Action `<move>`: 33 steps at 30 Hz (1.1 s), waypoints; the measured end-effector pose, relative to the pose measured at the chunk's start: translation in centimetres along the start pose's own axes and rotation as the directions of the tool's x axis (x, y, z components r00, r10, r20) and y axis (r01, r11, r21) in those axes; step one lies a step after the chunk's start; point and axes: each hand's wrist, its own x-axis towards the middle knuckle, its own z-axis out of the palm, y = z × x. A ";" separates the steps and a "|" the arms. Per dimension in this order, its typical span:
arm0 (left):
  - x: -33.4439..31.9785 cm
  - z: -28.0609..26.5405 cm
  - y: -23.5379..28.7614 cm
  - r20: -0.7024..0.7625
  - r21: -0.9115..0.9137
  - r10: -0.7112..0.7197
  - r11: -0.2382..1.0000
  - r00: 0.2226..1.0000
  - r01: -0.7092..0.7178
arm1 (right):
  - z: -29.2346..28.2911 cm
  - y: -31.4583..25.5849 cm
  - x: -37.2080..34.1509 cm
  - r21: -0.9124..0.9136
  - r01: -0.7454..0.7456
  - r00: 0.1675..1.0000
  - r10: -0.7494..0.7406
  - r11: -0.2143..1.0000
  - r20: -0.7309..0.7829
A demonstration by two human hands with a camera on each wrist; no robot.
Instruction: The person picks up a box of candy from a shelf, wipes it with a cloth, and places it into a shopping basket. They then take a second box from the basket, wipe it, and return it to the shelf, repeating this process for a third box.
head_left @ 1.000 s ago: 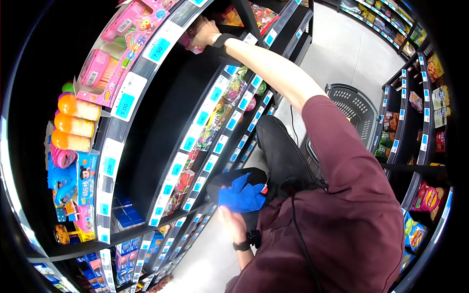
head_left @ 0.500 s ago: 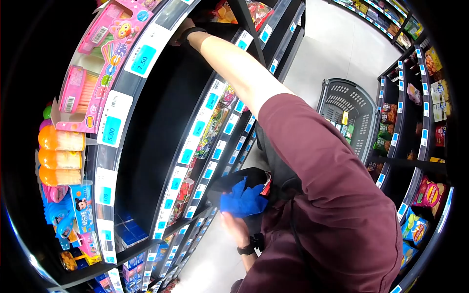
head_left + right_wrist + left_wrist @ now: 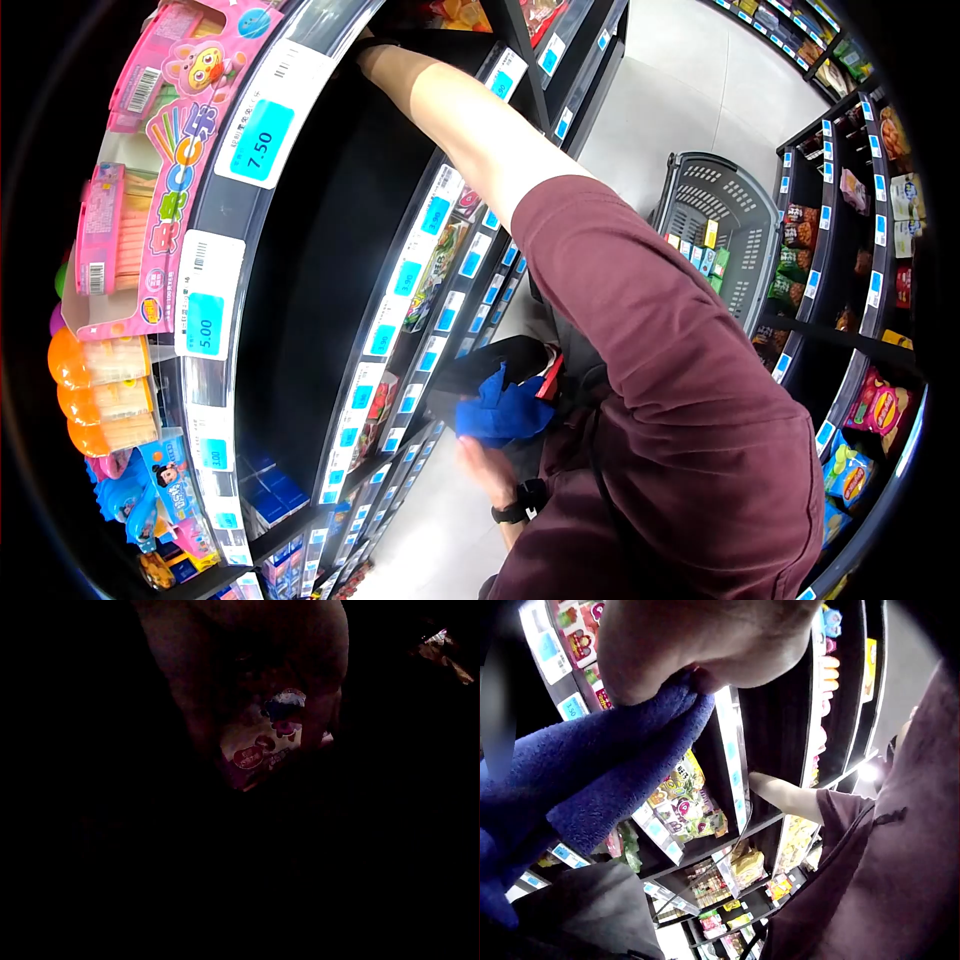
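Observation:
Low in the head view, the left hand [image 3: 487,470] is at a blue cloth [image 3: 503,412]. The left wrist view shows that hand [image 3: 705,645] pinching the folded cloth [image 3: 630,769], which hangs off to the left. The right arm reaches deep into a dark shelf bay, and its hand [image 3: 366,48] is mostly hidden at the top of the head view. In the dim right wrist view the right hand [image 3: 259,637] grips a package [image 3: 251,756] with a red oval label and a cartoon print, fingers down both sides of it.
Pink boxed sweets [image 3: 180,190] and orange-capped tubs [image 3: 105,390] line the shelf at left, behind a price rail [image 3: 208,300]. A grey basket [image 3: 745,220] holding small boxes stands on the aisle floor. Snack shelves run along the right side [image 3: 840,340].
The right hand has gone deeper into the shelf, out of most of the head view. The shelf's near end looks closer and lower. The left hand stays by the cloth.

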 end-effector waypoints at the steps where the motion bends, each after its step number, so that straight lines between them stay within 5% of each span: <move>1: 0.1 0.1 -0.1 0.008 -0.009 0.000 1.000 1.000 0.001 | 0.7 0.0 0.4 -0.070 -0.002 0.998 0.006 0.998 0.066; 3: 0.0 0.4 -0.2 0.019 -0.017 -0.004 1.000 1.000 0.004 | 0.7 -0.2 1.2 -0.214 0.005 0.980 0.038 0.977 0.196; 9: 0.2 0.5 -0.7 0.041 -0.069 -0.052 0.996 0.998 0.055 | -5.5 -0.9 -2.0 -0.235 0.011 0.949 0.064 0.972 0.309; 17: 0.9 -1.3 -0.9 0.051 0.051 -0.058 0.997 0.997 0.055 | -6.2 -1.3 -2.2 -0.235 0.010 0.955 0.060 0.972 0.289; 33: 2.0 -1.3 -1.6 -0.024 -0.048 -0.124 0.991 0.992 0.123 | -6.5 -0.6 -2.1 -0.283 0.033 0.963 0.045 0.959 0.265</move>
